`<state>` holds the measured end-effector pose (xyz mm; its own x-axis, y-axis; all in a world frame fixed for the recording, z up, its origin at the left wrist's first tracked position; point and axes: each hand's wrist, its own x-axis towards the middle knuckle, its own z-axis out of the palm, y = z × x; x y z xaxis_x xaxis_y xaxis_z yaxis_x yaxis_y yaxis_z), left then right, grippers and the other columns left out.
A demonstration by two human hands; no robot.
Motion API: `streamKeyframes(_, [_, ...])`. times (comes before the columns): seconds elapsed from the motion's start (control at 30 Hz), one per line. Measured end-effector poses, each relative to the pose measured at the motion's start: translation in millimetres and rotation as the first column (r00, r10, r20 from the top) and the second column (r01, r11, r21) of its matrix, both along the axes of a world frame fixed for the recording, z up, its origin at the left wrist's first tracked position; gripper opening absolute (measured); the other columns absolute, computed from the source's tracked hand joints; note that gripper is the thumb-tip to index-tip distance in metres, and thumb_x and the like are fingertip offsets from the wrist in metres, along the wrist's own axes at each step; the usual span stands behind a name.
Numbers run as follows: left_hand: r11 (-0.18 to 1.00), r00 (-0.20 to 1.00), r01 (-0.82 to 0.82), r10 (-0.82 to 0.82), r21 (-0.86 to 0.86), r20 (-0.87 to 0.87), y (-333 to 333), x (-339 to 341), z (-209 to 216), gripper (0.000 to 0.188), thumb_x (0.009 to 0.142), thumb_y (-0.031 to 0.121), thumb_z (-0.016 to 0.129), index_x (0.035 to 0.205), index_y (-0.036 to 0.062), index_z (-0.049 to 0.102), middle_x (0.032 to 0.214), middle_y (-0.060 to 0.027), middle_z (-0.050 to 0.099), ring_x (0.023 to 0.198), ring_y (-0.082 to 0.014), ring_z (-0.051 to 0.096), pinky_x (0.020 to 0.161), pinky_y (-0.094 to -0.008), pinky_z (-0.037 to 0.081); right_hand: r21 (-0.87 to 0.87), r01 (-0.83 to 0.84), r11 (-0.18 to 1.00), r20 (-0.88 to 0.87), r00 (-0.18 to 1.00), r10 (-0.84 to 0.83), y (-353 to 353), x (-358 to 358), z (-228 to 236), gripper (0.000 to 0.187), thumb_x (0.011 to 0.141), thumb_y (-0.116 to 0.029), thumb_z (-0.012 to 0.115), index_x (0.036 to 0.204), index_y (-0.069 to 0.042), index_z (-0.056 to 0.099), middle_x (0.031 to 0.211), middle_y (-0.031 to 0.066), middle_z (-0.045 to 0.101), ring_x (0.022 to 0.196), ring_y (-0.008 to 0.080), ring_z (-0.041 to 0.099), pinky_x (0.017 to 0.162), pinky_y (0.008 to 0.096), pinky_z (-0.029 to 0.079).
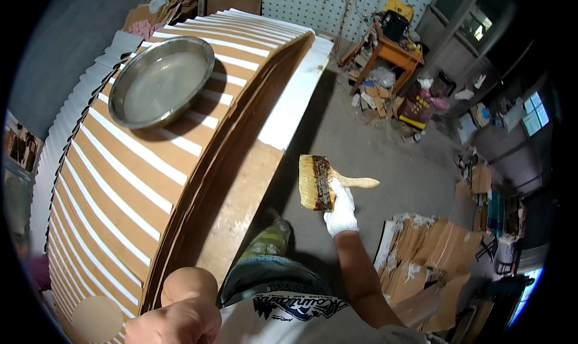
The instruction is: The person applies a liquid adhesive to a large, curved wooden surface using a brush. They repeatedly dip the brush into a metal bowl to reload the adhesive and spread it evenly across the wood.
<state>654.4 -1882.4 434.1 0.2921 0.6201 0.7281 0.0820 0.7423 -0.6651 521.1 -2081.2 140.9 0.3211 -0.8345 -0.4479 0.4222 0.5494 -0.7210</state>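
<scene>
My right hand [341,210], in a white glove, grips a wide flat brush [321,184] near where the pale wooden handle meets the head. The brush is held over the floor to the right of the bench, its pale bristles toward the bench and a dark stained band across it. My bare left hand [174,323] is close to the camera at the lower edge, its fingers curled; what it may hold is hidden. Brown cardboard sheets [129,166] lie fanned out in overlapping rows with white strips showing. On them rests a metal basin [161,82] holding cloudy whitish liquid.
The bench's bare wooden edge [232,208] runs along the stack's right side. Flattened cardboard [430,259] lies on the floor at right. Farther back stands a small wooden table [391,53] with a black bucket [394,26], scraps beneath it. A plain tan disc [96,320] shows at lower left.
</scene>
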Motion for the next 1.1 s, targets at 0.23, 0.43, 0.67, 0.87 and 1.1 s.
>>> streamKeyframes(0.23, [0.995, 0.99, -0.072, 0.063, -0.07, -0.128, -78, 81, 19, 0.048, 0.096, 0.004, 0.061, 0.051, 0.0146, 0.051, 0.049, 0.0033, 0.049, 0.043, -0.0046, 0.048, 0.074, -0.0244, 0.06, -0.146, -0.169, 0.975, 0.02, 0.985, 0.174, -111, 103, 41, 0.032, 0.102, -0.009, 0.054, 0.133, 0.0, 0.054, 0.118, 0.0092, 0.066, 0.103, 0.0203, 0.068, 0.09, 0.0338, 0.058])
streamKeyframes(0.43, [0.951, 0.941, -0.304, 0.309, 0.054, -0.14, -99, 137, 19, 0.049, 0.095, 0.002, 0.062, 0.049, 0.0152, 0.049, 0.049, 0.0033, 0.05, 0.047, -0.0035, 0.053, 0.071, -0.0211, 0.057, -0.358, -0.398, 0.844, 0.038, 0.897, 0.44, -177, 223, 97, 0.043, 0.099, -0.008, 0.058, 0.14, 0.002, 0.05, 0.126, 0.0115, 0.064, 0.107, 0.0191, 0.066, 0.092, 0.0314, 0.056])
streamKeyframes(0.67, [0.538, 0.767, -0.381, 0.638, 0.752, -0.068, -72, 157, -30, 0.046, 0.092, 0.007, 0.062, 0.047, 0.0119, 0.052, 0.045, 0.0023, 0.049, 0.042, -0.0053, 0.04, 0.063, -0.0239, 0.049, -0.662, -0.656, 0.363, -0.364, 0.704, 0.61, -187, 410, 176, 0.042, 0.091, -0.025, 0.07, 0.119, 0.006, 0.066, 0.101, 0.0125, 0.073, 0.089, 0.0217, 0.071, 0.078, 0.033, 0.055])
streamKeyframes(0.87, [-0.02, 0.123, 0.182, 0.992, 0.983, -0.003, -90, 123, -90, 0.047, 0.093, 0.029, 0.053, 0.052, 0.0057, 0.055, 0.043, -0.0043, 0.048, 0.04, -0.0122, 0.033, 0.079, -0.0456, 0.047, -0.575, -0.647, -0.501, -0.814, 0.515, 0.269, -131, 545, 184, 0.043, 0.089, -0.04, 0.071, 0.106, -0.001, 0.075, 0.095, 0.0234, 0.073, 0.088, 0.0328, 0.071, 0.083, 0.0411, 0.054])
streamKeyframes(1.1, [0.293, -0.42, 0.729, 0.905, 0.618, 0.067, -125, 31, -180, 0.038, 0.1, 0.022, 0.054, 0.072, -0.0016, 0.064, 0.057, -0.0049, 0.057, 0.05, -0.0103, 0.048, 0.065, -0.0298, 0.048, -0.469, -0.352, -0.81, -0.828, 0.494, 0.264, -105, 592, 146, 0.047, 0.085, -0.044, 0.072, 0.104, -0.001, 0.073, 0.095, 0.025, 0.07, 0.091, 0.0411, 0.068, 0.082, 0.0477, 0.054])
